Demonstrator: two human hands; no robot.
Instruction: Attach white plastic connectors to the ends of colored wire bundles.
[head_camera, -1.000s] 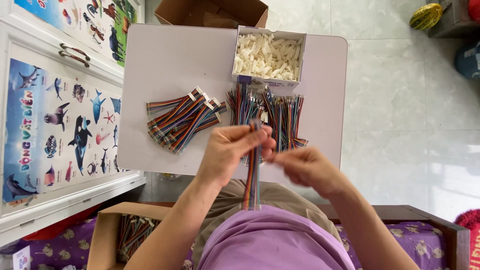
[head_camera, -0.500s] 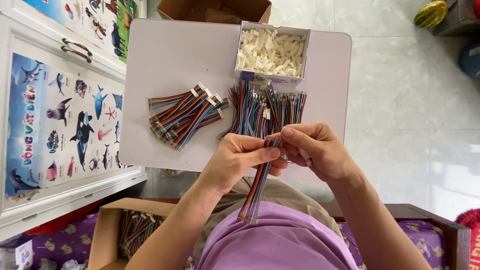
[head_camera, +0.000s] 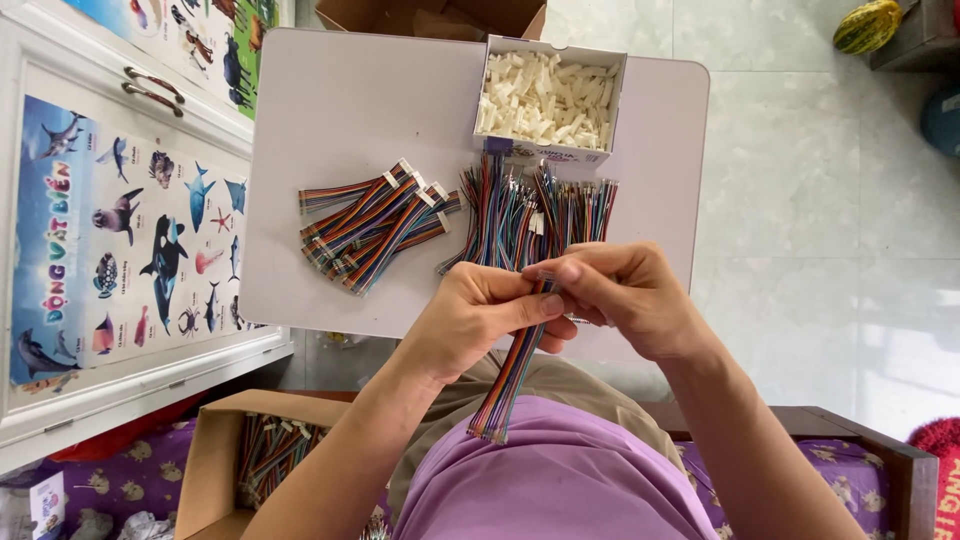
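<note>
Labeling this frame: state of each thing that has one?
left hand: closed on ribbon cable
right hand: pinching the cable's top end
white box: open, full of white connectors
finished cables: piled on the table
loose cables: heaped below the box
cardboard box: open, cables inside

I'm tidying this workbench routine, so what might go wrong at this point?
The ribbon cable hangs loose from the left hand and right hand, so it may slip into the lap. The unfinished wire pile sits just past the hands; a knuckle might scatter it.
</note>
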